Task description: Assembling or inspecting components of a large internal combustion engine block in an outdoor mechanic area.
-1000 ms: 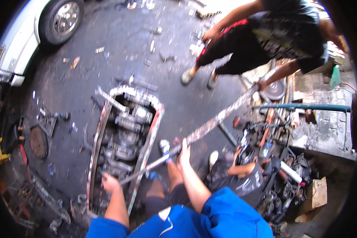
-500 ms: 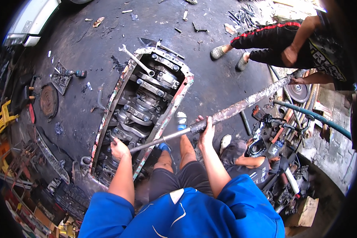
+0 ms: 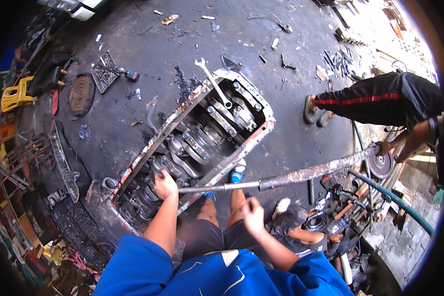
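Observation:
A long steel bar [image 3: 207, 188] runs across the near end of an engine block [image 3: 254, 143] whose crankshaft [image 3: 195, 148] and bearing caps show. Over the bar's right part is slipped a long, worn, rusty pipe [image 3: 320, 170]. My left hand [image 3: 166, 186] is closed round the bar's left end, low over the crankshaft; whatever sits beneath the fingers is hidden. Off the pipe, my right hand [image 3: 253, 216] hangs just below it, fingers loosely curled and holding nothing. At the right, a co-worker's hand [image 3: 386, 147] grips the pipe's far end. A combination wrench [image 3: 213, 83] lies over the block's far end.
Another person [image 3: 291, 219] crouches to my right, near loose parts. Behind the pipe stand a round toothed disc [image 3: 381, 164] and a green pole [image 3: 394, 200]. A cordless drill [image 3: 126, 73] and a round rusty plate [image 3: 82, 95] lie on the left floor.
My right hand has let go of the pipe and dropped toward me. The pipe's far end has swung nearer, with the co-worker bending over it. My view has shifted; my left hand stays on the bar.

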`<act>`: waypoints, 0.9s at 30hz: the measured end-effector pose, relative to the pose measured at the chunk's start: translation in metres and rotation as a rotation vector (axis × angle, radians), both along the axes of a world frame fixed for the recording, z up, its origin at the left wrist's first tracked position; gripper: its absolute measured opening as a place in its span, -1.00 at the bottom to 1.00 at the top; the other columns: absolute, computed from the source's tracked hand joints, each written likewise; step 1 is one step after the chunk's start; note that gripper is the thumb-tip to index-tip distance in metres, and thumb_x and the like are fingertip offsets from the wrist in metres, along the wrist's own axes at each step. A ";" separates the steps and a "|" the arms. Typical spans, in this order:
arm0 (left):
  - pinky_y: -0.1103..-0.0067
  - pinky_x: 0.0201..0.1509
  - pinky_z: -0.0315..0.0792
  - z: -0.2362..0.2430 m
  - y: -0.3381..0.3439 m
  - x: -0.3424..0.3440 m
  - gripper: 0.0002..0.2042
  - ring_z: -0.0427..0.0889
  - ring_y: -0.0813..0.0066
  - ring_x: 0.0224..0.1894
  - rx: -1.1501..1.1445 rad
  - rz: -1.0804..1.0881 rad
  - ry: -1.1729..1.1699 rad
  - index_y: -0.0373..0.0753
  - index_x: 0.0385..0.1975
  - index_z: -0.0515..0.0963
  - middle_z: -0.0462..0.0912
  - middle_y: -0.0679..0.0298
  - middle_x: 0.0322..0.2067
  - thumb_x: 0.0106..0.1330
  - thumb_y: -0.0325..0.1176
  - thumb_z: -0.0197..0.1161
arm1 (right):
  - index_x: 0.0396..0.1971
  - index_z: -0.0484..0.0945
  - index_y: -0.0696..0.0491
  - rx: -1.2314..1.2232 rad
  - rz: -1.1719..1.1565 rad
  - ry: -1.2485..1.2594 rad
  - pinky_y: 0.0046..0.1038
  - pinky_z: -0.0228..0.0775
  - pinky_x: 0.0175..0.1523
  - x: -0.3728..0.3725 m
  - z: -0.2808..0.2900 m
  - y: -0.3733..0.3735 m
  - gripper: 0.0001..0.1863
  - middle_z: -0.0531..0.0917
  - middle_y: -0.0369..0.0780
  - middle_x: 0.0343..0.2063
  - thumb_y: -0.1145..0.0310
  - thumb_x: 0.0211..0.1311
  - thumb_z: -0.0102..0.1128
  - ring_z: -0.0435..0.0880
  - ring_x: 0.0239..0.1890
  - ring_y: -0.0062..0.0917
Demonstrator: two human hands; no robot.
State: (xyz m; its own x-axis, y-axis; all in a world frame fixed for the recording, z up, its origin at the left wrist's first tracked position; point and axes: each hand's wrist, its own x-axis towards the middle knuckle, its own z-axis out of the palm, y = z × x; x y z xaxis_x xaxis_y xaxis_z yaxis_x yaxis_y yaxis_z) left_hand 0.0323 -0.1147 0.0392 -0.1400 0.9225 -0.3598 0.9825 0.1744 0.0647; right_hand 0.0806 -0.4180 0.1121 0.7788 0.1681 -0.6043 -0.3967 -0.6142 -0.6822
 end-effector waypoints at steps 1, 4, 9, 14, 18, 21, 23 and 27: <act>0.11 -0.01 0.51 0.002 -0.001 0.002 -0.50 0.67 -0.11 -0.10 -0.011 -0.007 0.020 -0.14 -0.14 0.65 0.72 -0.01 -0.20 0.32 0.17 -0.01 | -0.33 0.55 0.13 0.017 0.183 0.047 -0.36 0.55 -0.15 0.001 0.018 0.018 -0.84 0.68 -0.08 -0.39 0.35 0.21 0.24 0.72 -0.32 -0.36; 0.12 0.03 0.49 0.002 0.002 0.000 -0.48 0.66 -0.05 -0.04 -0.094 -0.083 0.035 -0.14 -0.17 0.66 0.71 0.01 -0.16 0.32 0.19 -0.01 | -0.31 0.55 0.08 0.177 0.531 -0.276 -0.32 0.47 -0.05 0.016 0.042 0.089 -0.82 0.64 -0.13 -0.30 0.30 0.17 0.25 0.65 -0.19 -0.24; 0.15 0.06 0.47 0.006 0.004 0.003 -0.55 0.64 -0.07 -0.04 -0.211 -0.348 -0.028 -0.21 -0.22 0.64 0.69 -0.03 -0.17 0.36 0.04 -0.04 | -0.29 0.49 0.09 0.193 0.646 -0.593 -0.23 0.30 -0.04 0.027 -0.010 0.191 -0.80 0.50 -0.15 -0.34 0.33 0.13 0.22 0.52 -0.20 -0.26; 0.11 -0.05 0.47 0.004 0.009 -0.007 -0.61 0.64 -0.05 -0.13 -0.101 -0.298 -0.162 -0.22 -0.33 0.60 0.70 0.02 -0.28 0.34 -0.01 0.00 | -0.25 0.50 0.05 -0.042 0.776 -0.483 -0.23 0.36 -0.07 0.003 -0.047 0.207 -0.80 0.53 -0.16 -0.33 0.27 0.20 0.12 0.56 -0.19 -0.27; 0.13 -0.12 0.51 0.007 0.009 -0.003 -0.64 0.68 -0.05 -0.23 -0.090 -0.246 -0.147 -0.20 -0.35 0.61 0.71 0.05 -0.31 0.30 -0.02 0.05 | -0.24 0.46 0.04 -0.250 0.678 -0.469 -0.18 0.40 -0.06 0.001 -0.054 0.225 -0.80 0.58 -0.17 -0.30 0.25 0.23 0.08 0.60 -0.16 -0.26; 0.12 -0.14 0.52 0.004 0.005 -0.004 -0.63 0.69 -0.05 -0.21 -0.121 -0.240 -0.147 -0.22 -0.36 0.61 0.71 0.04 -0.30 0.31 -0.01 0.06 | -0.18 0.47 0.04 -0.276 0.752 -0.461 -0.19 0.39 -0.04 -0.004 -0.054 0.220 -0.75 0.59 -0.17 -0.26 0.22 0.24 0.07 0.60 -0.12 -0.28; 0.10 -0.13 0.52 0.000 0.004 -0.003 -0.62 0.68 -0.07 -0.20 -0.118 -0.249 -0.159 -0.22 -0.35 0.61 0.71 0.02 -0.28 0.32 0.00 0.04 | -0.13 0.49 0.04 -0.289 0.770 -0.463 -0.20 0.38 -0.01 -0.003 -0.057 0.220 -0.70 0.60 -0.17 -0.22 0.19 0.23 0.07 0.59 -0.10 -0.30; 0.05 -0.09 0.51 -0.017 0.006 -0.014 -0.55 0.68 -0.14 -0.18 -0.072 -0.273 -0.149 -0.21 -0.20 0.62 0.70 -0.04 -0.22 0.32 0.05 -0.01 | -0.14 0.50 0.04 -0.259 0.760 -0.470 -0.21 0.36 0.00 -0.004 -0.057 0.224 -0.69 0.61 -0.16 -0.21 0.18 0.19 0.09 0.58 -0.07 -0.30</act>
State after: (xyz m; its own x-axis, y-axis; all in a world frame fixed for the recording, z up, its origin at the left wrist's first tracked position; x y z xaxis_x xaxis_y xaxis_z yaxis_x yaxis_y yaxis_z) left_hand 0.0186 -0.1088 0.0225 0.1679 0.8901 -0.4237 0.9744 -0.0847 0.2082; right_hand 0.0765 -0.1940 0.0552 0.6894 0.6369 -0.3450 0.4564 -0.7518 -0.4759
